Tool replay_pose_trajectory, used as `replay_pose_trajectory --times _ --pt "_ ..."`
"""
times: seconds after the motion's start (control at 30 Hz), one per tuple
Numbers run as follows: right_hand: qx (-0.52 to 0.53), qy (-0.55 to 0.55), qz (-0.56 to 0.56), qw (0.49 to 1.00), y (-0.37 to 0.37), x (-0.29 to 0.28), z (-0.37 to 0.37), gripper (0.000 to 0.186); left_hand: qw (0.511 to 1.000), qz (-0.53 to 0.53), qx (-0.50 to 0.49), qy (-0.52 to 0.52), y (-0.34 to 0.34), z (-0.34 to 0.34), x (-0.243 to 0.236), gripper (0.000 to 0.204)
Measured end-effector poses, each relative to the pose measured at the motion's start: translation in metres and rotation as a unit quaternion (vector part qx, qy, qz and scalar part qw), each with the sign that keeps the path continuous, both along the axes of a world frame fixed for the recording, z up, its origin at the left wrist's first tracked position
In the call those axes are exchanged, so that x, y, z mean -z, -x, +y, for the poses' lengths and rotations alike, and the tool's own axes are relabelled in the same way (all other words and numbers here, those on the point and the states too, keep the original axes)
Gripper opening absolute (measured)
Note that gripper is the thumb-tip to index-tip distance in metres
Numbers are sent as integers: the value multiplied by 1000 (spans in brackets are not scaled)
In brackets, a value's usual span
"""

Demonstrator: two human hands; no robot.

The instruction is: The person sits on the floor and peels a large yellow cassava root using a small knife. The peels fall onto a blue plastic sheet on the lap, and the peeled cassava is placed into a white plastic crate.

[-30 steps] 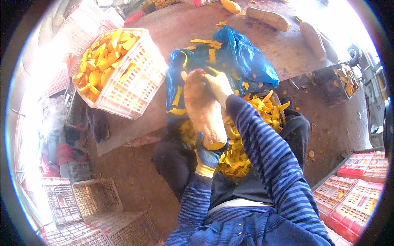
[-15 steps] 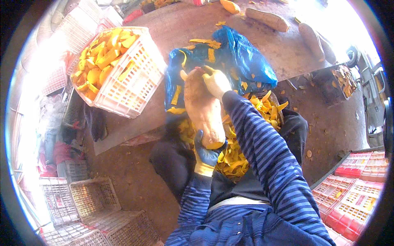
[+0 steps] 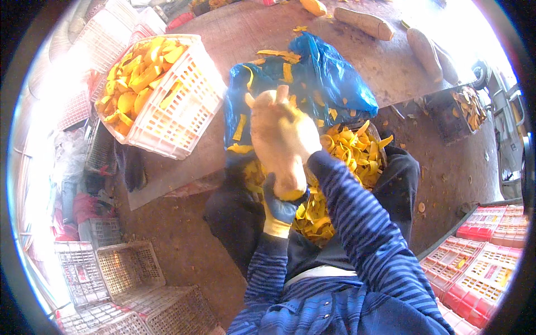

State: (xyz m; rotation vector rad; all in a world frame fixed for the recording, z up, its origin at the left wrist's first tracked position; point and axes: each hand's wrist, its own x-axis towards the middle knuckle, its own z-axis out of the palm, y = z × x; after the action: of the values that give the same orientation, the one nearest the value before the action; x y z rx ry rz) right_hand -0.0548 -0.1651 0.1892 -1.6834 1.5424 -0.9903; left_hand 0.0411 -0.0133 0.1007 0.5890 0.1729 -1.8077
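Note:
A tan butternut squash (image 3: pixel 273 139) slants up from my lap, its orange cut end toward me. Wrapped under that near end is my left hand (image 3: pixel 281 206), in a blue-coated glove with a yellow cuff. My right hand (image 3: pixel 298 133), in a pale yellowish glove, lies against the squash's upper right side; its fingers look curled but are blurred, and whatever they hold is hidden. Two short pale peg-like ends show beside the squash's far end. Yellow-orange peelings (image 3: pixel 357 151) heap up below the squash and between my knees.
Beyond the squash, a blue plastic bag (image 3: pixel 335 78) with peel strips lies on a brown board (image 3: pixel 240 28). At left stands a pale crate (image 3: pixel 187 106) full of orange pieces. Whole squashes (image 3: pixel 363 23) lie at the far right. Stacked crates (image 3: pixel 128 271) are lower left, red-and-white crates (image 3: pixel 480 262) lower right.
My right hand has come back toward me along the squash, from its far end to its upper right side. My left hand keeps its hold at the near end.

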Motion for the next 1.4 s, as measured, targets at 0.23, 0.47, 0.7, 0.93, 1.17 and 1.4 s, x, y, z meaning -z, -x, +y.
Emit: replay_pose_trajectory --times 0.23,0.47,0.7,0.93,1.17,1.4 --pt "3 -5 45 999 -2 -2 50 43 996 39 19 76 -5 -6 -8 64" --pt "-78 -19 59 995 24 -10 114 41 981 128 -44 136 -1 -15 10 72" --pt "-87 -60 -33 994 55 -18 181 42 963 91 37 249 -3 -15 13 72" --pt "-1 -124 -113 986 96 -24 202 52 990 104 25 87 -3 -21 11 74" --pt "-47 96 -87 990 51 -2 85 42 993 79 18 81 6 -21 6 69" --pt "-20 53 -15 998 -8 -10 -46 41 997 47 0 58 8 -14 4 70"
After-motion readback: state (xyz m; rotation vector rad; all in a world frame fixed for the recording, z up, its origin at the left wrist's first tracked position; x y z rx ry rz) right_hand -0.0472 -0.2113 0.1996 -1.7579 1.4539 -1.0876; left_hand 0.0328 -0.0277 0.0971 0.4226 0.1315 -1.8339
